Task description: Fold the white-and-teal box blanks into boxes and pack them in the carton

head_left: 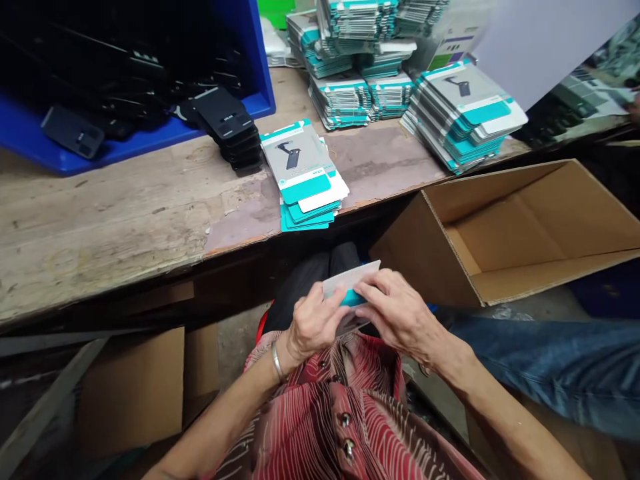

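Note:
Over my lap, my left hand [316, 320] and my right hand [393, 303] hold a small white, grey and teal cardboard box [354, 298] between them. Thumbs and fingers of both hands pinch it near its raised white flap. Whether anything is inside it cannot be seen. On the bench ahead lies a stack of flat printed boxes [300, 160] in grey and teal, its lower end overhanging the edge. Just left of that stack stands a pile of black flat devices [227, 127].
A blue bin [263, 60] with many black devices lies at the left on the wooden bench [150, 193]. More flat boxes [463, 110] are stacked at the back right. An open brown carton [435, 247] stands at the right, near another person's denim-clad leg [545, 373].

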`<state>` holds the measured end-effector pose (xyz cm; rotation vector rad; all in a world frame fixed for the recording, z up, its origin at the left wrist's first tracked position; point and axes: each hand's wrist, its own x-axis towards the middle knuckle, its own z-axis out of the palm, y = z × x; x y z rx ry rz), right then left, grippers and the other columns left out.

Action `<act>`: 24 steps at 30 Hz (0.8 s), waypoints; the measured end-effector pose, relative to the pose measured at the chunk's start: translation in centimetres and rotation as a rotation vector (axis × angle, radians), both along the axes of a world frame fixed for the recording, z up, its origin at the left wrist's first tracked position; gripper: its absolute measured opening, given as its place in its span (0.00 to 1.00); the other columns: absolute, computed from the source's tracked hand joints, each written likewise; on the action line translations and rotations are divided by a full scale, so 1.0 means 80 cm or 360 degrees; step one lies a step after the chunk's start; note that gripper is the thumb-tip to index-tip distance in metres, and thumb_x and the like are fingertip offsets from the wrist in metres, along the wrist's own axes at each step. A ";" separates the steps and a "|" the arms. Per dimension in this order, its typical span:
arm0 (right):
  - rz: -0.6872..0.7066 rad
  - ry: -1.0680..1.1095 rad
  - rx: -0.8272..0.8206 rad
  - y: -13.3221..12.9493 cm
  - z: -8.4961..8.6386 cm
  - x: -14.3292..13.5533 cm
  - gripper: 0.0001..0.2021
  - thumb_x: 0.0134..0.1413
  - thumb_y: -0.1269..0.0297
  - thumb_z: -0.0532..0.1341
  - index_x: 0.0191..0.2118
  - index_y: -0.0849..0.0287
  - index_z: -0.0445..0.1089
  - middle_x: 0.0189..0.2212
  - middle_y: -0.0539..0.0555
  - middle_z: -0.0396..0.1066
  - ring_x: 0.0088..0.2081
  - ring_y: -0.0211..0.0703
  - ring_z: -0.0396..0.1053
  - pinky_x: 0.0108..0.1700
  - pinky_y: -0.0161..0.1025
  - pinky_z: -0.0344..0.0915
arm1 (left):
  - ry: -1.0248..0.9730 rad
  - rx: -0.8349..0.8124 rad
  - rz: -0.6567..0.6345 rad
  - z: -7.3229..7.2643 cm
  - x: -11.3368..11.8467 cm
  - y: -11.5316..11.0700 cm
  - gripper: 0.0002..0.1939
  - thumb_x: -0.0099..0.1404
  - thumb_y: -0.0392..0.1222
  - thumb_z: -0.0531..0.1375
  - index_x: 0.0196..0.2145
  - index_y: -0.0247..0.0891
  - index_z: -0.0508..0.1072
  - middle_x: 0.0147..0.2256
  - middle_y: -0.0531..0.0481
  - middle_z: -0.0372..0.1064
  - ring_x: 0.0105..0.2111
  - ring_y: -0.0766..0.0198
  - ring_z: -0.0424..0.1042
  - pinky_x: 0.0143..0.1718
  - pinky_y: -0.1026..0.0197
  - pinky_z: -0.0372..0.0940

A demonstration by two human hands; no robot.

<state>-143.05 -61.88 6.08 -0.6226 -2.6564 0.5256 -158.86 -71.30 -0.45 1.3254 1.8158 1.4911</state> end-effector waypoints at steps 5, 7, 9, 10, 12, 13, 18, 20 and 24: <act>-0.0049 -0.0063 0.0590 0.008 -0.013 0.012 0.10 0.61 0.67 0.55 0.44 0.65 0.69 0.36 0.61 0.70 0.40 0.48 0.63 0.43 0.47 0.57 | 0.0445 0.0143 -0.0269 0.001 -0.007 0.024 0.15 0.61 0.46 0.59 0.38 0.35 0.80 0.30 0.41 0.71 0.26 0.63 0.67 0.25 0.63 0.64; -0.0019 0.0009 0.0564 0.011 -0.023 0.013 0.08 0.61 0.69 0.55 0.41 0.65 0.70 0.30 0.56 0.70 0.35 0.44 0.63 0.44 0.47 0.57 | 0.0534 0.0171 -0.0333 -0.001 -0.005 0.024 0.15 0.63 0.45 0.57 0.39 0.35 0.80 0.34 0.40 0.70 0.28 0.64 0.68 0.27 0.63 0.65; 0.0001 0.0088 0.0520 0.014 -0.031 0.012 0.07 0.60 0.71 0.55 0.36 0.63 0.70 0.25 0.53 0.68 0.31 0.40 0.61 0.46 0.47 0.56 | 0.0555 0.0177 -0.0322 0.000 0.000 0.022 0.13 0.64 0.44 0.57 0.35 0.36 0.79 0.37 0.41 0.68 0.31 0.64 0.68 0.30 0.63 0.66; 0.0011 0.0131 0.0497 0.016 -0.034 0.010 0.08 0.60 0.70 0.55 0.32 0.62 0.69 0.22 0.51 0.66 0.29 0.39 0.60 0.46 0.47 0.56 | 0.0554 0.0184 -0.0293 0.002 0.002 0.022 0.12 0.65 0.43 0.56 0.32 0.36 0.78 0.36 0.42 0.67 0.31 0.65 0.68 0.31 0.64 0.66; 0.0013 0.0213 0.0454 0.021 -0.036 0.006 0.11 0.60 0.69 0.55 0.26 0.61 0.67 0.19 0.48 0.61 0.25 0.36 0.57 0.44 0.44 0.57 | 0.0544 0.0192 -0.0215 0.011 0.003 0.024 0.13 0.65 0.41 0.56 0.26 0.36 0.75 0.32 0.46 0.64 0.29 0.66 0.66 0.30 0.65 0.64; 0.0012 0.0261 0.0436 0.023 -0.035 0.003 0.13 0.60 0.68 0.55 0.25 0.61 0.66 0.18 0.47 0.59 0.24 0.36 0.55 0.43 0.43 0.57 | 0.0556 0.0195 -0.0179 0.018 0.002 0.025 0.14 0.65 0.41 0.56 0.23 0.36 0.73 0.30 0.48 0.63 0.28 0.67 0.65 0.28 0.65 0.63; 0.0010 0.0394 0.0349 0.003 -0.038 -0.022 0.14 0.58 0.70 0.56 0.22 0.59 0.63 0.17 0.47 0.57 0.23 0.35 0.54 0.43 0.43 0.59 | 0.0891 0.0134 -0.0108 0.038 -0.010 0.007 0.18 0.65 0.37 0.54 0.17 0.38 0.66 0.19 0.52 0.56 0.23 0.65 0.62 0.23 0.64 0.55; -0.0047 0.0450 0.0284 -0.010 -0.047 -0.036 0.15 0.58 0.73 0.53 0.20 0.59 0.61 0.17 0.47 0.57 0.23 0.36 0.56 0.40 0.41 0.59 | 0.0883 0.0039 -0.0099 0.032 -0.017 -0.006 0.19 0.65 0.34 0.52 0.16 0.38 0.63 0.18 0.52 0.56 0.21 0.66 0.62 0.22 0.65 0.55; -0.0022 0.0369 0.0010 -0.010 -0.052 -0.055 0.14 0.62 0.71 0.52 0.26 0.58 0.67 0.19 0.47 0.66 0.25 0.36 0.65 0.45 0.42 0.61 | 0.0444 -0.0113 -0.0039 0.022 -0.038 -0.017 0.13 0.64 0.36 0.55 0.22 0.36 0.71 0.25 0.49 0.62 0.24 0.66 0.66 0.25 0.66 0.60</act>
